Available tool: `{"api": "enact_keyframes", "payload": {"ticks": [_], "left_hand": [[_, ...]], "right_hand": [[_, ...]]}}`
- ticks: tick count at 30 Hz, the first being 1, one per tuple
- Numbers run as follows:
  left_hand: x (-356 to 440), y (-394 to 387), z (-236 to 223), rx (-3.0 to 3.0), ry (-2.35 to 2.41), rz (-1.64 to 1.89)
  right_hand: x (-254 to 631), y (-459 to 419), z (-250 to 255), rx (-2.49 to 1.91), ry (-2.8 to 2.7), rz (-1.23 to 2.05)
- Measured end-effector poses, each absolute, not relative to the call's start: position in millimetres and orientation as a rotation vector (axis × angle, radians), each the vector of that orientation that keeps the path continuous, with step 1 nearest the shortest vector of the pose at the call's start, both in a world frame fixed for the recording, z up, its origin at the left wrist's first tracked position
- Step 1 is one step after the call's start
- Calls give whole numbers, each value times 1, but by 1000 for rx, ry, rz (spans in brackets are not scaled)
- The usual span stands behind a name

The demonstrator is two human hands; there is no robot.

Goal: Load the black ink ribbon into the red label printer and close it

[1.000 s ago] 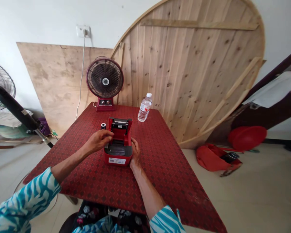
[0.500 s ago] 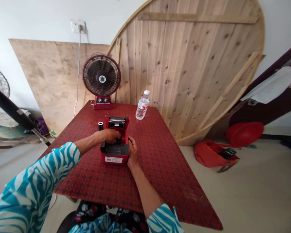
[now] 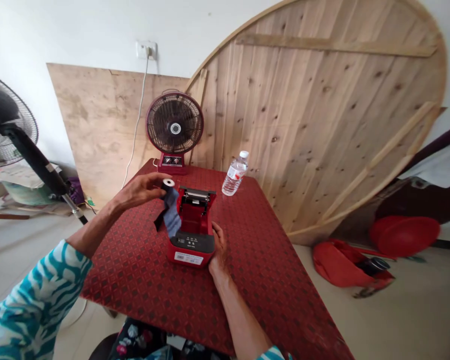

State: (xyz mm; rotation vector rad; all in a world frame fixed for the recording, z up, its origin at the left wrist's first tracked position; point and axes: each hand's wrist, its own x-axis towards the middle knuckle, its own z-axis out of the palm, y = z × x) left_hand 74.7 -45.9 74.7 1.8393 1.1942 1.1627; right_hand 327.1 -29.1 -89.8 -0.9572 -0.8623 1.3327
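A red and black desktop label printer (image 3: 191, 243) sits on the table with its lid raised and its red inside showing. My left hand (image 3: 145, 189) is closed around a small dark roll (image 3: 168, 184) with a pale core, held just left of the raised lid. From the roll hangs a loose strip of dark, bluish sheen ribbon (image 3: 171, 215), reaching down to the printer's left front edge. Against the printer's right side rests my right hand (image 3: 219, 247), steadying it, with the fingers partly hidden behind the casing.
Behind the printer stand a maroon table fan (image 3: 175, 129) and a clear water bottle (image 3: 234, 175). The table (image 3: 262, 280) has a red patterned cover. At left is a pedestal fan (image 3: 37, 155). On the floor to the right lie a red bag (image 3: 332, 265) and a red basin (image 3: 405, 235).
My left hand has come out of the printer and moved left onto the roll, and the dark ribbon now hangs loose outside. My right hand stays at the printer's side. The view has shifted.
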Motion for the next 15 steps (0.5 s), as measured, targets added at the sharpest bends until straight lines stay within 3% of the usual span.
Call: {"api": "enact_keyframes", "payload": {"ticks": [4, 15], "left_hand": [[27, -34, 48, 1450, 1299, 1416], [40, -2, -56, 1386, 1571, 1317]], "right_hand": [[328, -26, -90, -997, -799, 1334], [340, -16, -99, -1076, -873, 1333]]}}
